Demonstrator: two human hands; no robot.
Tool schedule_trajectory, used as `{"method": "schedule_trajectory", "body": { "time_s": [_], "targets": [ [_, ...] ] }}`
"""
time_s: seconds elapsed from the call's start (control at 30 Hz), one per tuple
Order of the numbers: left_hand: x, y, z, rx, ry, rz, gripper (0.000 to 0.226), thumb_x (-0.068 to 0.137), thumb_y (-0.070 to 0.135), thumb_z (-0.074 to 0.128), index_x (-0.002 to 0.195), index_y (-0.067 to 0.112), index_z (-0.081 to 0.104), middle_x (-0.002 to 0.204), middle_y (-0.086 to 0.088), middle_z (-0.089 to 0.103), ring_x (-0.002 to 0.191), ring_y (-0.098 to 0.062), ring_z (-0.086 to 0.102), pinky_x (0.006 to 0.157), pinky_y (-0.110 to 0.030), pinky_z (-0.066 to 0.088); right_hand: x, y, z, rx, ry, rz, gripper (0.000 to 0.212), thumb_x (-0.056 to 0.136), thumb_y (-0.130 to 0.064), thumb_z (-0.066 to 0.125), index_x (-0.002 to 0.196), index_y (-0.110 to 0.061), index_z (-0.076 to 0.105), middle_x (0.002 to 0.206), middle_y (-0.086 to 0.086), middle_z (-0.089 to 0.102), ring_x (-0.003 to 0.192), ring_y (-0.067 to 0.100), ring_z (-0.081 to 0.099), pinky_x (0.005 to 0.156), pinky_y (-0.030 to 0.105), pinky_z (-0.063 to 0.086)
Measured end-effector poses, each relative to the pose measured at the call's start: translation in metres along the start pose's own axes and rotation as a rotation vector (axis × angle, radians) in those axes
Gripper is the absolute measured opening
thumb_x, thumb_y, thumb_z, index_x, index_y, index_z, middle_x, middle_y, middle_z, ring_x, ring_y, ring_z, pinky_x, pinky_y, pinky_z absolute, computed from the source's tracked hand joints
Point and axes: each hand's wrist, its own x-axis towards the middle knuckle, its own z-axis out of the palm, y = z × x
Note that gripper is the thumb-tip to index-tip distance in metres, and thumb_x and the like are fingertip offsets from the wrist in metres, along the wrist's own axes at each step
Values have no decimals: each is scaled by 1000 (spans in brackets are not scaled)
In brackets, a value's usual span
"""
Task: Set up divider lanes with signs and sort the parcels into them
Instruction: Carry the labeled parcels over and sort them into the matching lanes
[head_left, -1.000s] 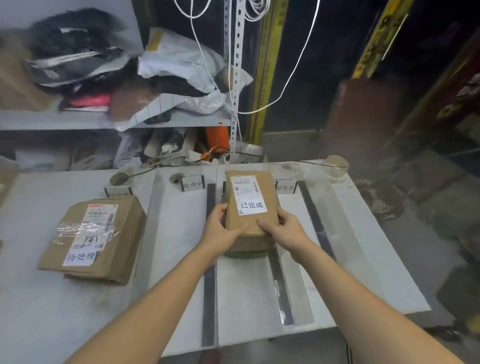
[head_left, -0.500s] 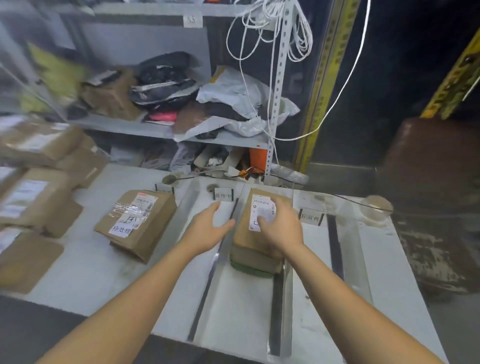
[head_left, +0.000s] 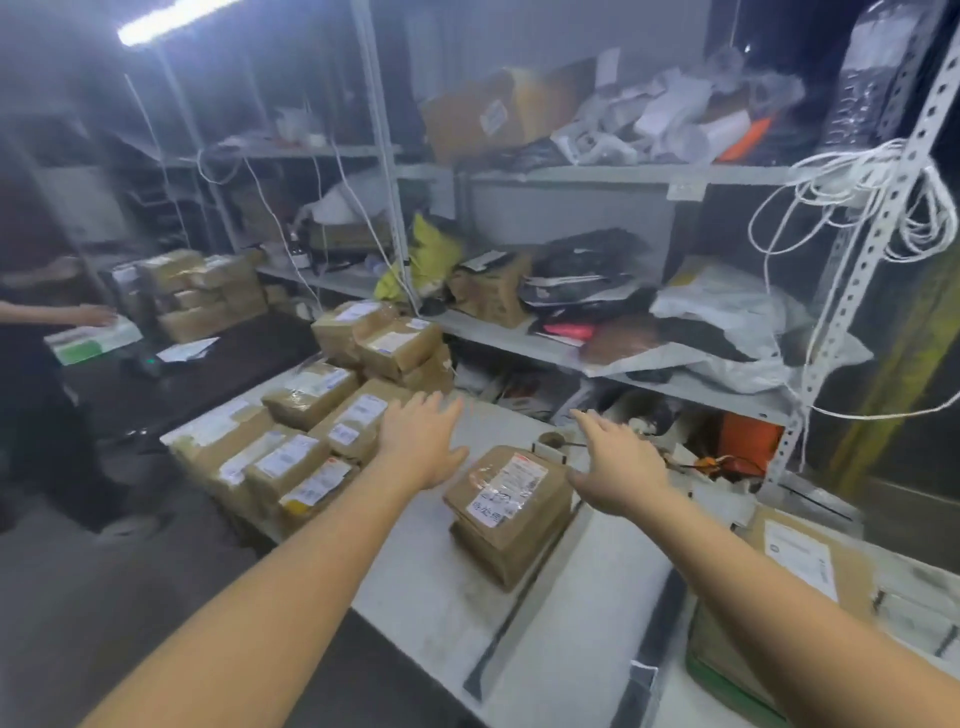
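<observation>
Cardboard parcel (head_left: 511, 506) lies flat, long axis pointing toward the shelves (head_left: 571, 175).

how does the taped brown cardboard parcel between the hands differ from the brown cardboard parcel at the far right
The taped brown cardboard parcel carries clear tape and a small white sticker below its shipping label; the brown cardboard parcel at the far right shows one white label. The taped one is in full view; the far-right one is partly behind the right forearm, on something green. Both lie flat on the white table, unheld.
</observation>
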Motion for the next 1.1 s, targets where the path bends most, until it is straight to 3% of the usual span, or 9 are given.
{"method": "schedule_trajectory", "body": {
  "time_s": [0.07, 0.2, 0.47, 0.63, 1.1],
  "targets": [
    [0, -44, 6, -15, 31, -41, 72, 93, 57, 45, 153, 26, 23, 150, -4, 39, 137, -25, 37, 103, -43, 35, 21, -40, 4, -29, -24, -19, 77, 92, -40, 60, 156, -29, 20, 161, -1, 30, 140, 27, 39, 109, 46, 40],
    [7, -133, 16, -39, 37, -96, 69, 94, 56, 44, 153, 27, 23, 150, -3, 40, 135, -25, 42, 102, -43, 37, 63, -118, 17, -80, -31, -49, 75, 89, -44, 61, 154, -28, 25, 144, 2, 52, 125, 28, 53, 101, 44, 46],
    [31, -288, 49, -83, 25, -134, 66, 92, 56, 48, 149, 29, 29, 144, 1, 47, 128, -25, 48, 94, -40, 42, 138, -242, 47, -51, -18, -23, 76, 90, -45, 60, 154, -27, 25, 146, 2, 51, 125, 26, 53, 97, 42, 51],
    [76, -353, 82, -112, 6, -139, 68, 91, 53, 50, 150, 28, 29, 149, 1, 43, 132, -24, 46, 100, -43, 42, 193, -289, 68, -48, -56, -3, 77, 88, -43, 61, 154, -29, 24, 154, 0, 42, 133, 26, 47, 104, 44, 45],
    [266, -464, 154, -278, -102, -135, 73, 90, 60, 49, 152, 28, 27, 148, 0, 44, 128, -25, 50, 98, -44, 47, 410, -357, 119, 191, -90, 82, 77, 89, -37, 61, 155, -25, 24, 155, 2, 41, 137, 25, 43, 101, 42, 47]
  ]
}}
